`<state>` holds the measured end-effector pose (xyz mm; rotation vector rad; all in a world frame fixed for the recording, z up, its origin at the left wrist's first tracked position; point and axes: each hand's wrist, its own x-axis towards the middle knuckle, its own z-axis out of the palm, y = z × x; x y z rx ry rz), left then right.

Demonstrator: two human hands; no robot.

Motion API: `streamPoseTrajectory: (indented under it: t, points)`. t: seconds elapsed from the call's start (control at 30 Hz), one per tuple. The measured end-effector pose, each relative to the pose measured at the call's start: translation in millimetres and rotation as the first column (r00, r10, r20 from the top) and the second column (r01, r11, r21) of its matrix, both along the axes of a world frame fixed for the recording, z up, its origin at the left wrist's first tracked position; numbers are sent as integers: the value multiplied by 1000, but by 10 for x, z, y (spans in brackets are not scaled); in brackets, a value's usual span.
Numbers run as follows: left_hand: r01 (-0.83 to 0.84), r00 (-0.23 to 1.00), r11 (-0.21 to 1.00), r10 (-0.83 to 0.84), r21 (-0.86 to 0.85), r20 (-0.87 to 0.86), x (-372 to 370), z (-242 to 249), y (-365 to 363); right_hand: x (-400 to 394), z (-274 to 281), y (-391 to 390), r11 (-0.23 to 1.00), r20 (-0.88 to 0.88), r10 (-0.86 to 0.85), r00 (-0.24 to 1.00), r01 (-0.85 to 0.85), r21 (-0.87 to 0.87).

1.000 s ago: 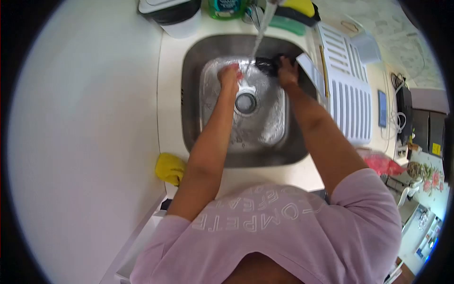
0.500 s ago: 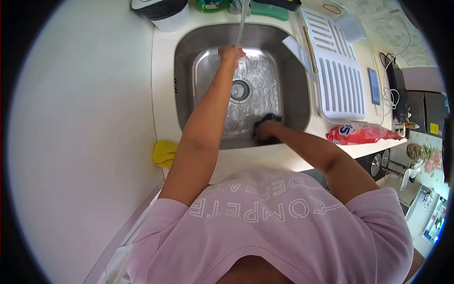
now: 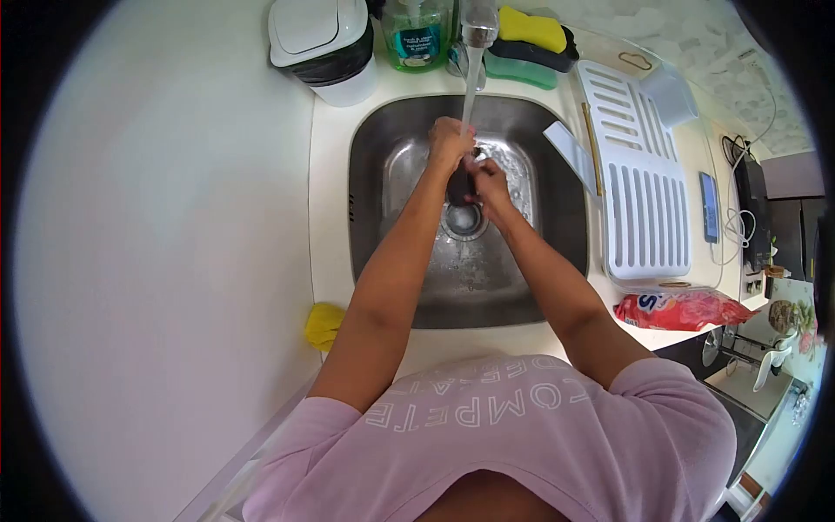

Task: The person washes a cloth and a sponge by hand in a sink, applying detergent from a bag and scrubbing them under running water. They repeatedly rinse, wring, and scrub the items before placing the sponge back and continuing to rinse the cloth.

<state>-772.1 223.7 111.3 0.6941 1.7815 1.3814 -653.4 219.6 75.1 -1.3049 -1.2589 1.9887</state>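
Water runs from the faucet (image 3: 480, 28) into the steel sink (image 3: 522, 300). My left hand (image 3: 449, 139) is closed at the upper end of a dark, wet item (image 3: 461, 186), under or right beside the stream. Just to its right, my right hand (image 3: 490, 187) has its fingers curled against the same item. The item looks soft, but its shape is unclear. Something small and reddish shows by the left fingers, too small to make out. The drain (image 3: 464, 221) lies just below the hands.
A white bin (image 3: 344, 87), a green soap bottle (image 3: 417, 43) and a yellow sponge (image 3: 532, 30) stand behind the sink. On the right are a white dish rack (image 3: 648, 213), a phone (image 3: 709, 207) and a red packet (image 3: 683, 311). A yellow cloth (image 3: 323, 326) lies left.
My right hand has moved up from the sink's lower right with the dark item, meeting my left hand near the stream. The view has shifted, showing more behind the sink.
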Motion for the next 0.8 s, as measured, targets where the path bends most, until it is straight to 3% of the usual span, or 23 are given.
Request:
streamPoseTrajectory:
  t: [0.03, 0.07, 0.1, 0.17, 0.2, 0.23, 0.27, 0.33, 0.43, 0.5, 0.57, 0.6, 0.63, 0.67, 0.7, 0.73, 0.8]
  points:
    - [44, 955, 997, -61, -65, -290, -78, -76, 35, -138, 50, 59, 980, -85, -176, 981, 166, -114]
    - [-72, 920, 989, 17, -126, -392, -29, 237, -104, -315, -66, 160, 942, -232, -302, 925, 253, -220]
    - [-77, 918, 989, 21, -126, -397, -99, 272, -112, -485, -31, 238, 943, -237, -298, 924, 247, -222]
    - [-174, 920, 971, 101, -166, -378, -241, 308, -210, -832, 5, 304, 927, -509, -369, 777, 347, -141]
    - [-177, 882, 979, 110, -105, -459, -285, 405, -304, -1074, -178, 397, 927, -508, -371, 777, 345, -149]
    - [-179, 881, 977, 109, -112, -461, -364, 457, -365, -1347, -501, 496, 909, -368, -295, 882, 378, 177]
    - [-205, 843, 978, 155, -42, -515, -445, 492, -424, -1534, -686, 497, 811, -193, -259, 946, 322, 488]
    - [-226, 805, 974, 197, 18, -559, -516, 558, -543, -1498, -295, 92, 680, -292, 184, 938, 93, 728]
    - [-287, 781, 954, 284, 85, -557, -572, 683, -636, -1462, -122, -491, 713, -287, 249, 925, 25, 700]
    - [-280, 871, 957, 288, 80, -398, -595, 664, -632, -1330, -161, -633, 659, -235, 640, 732, -366, 657]
    - [-328, 870, 942, 330, 71, -366, -600, 588, -569, -838, 15, -911, 533, -109, 804, 584, -628, 566]
    - [-319, 880, 945, 321, 64, -350, -589, 544, -545, -556, 168, -1059, 367, 172, 845, 507, -782, 503]
    - [-310, 888, 949, 313, 64, -337, -582, 517, -521, -293, 100, -1210, 131, 273, 891, 363, -781, 611]
    - [-276, 909, 961, 273, 35, -314, -573, 471, -525, -127, -44, -1374, -208, 451, 892, 31, -858, 470]
    - [-274, 910, 961, 270, 33, -315, -568, 421, -549, -36, -192, -1465, -525, 563, 768, -307, -805, 276]
    - [-248, 923, 969, 234, -7, -305, -566, 374, -596, 22, -285, -1435, -523, 560, 770, -306, -805, 280]
    - [-224, 936, 973, 200, -52, -291, -555, 328, -686, 142, -485, -1362, -700, 819, 574, 16, -510, 501]
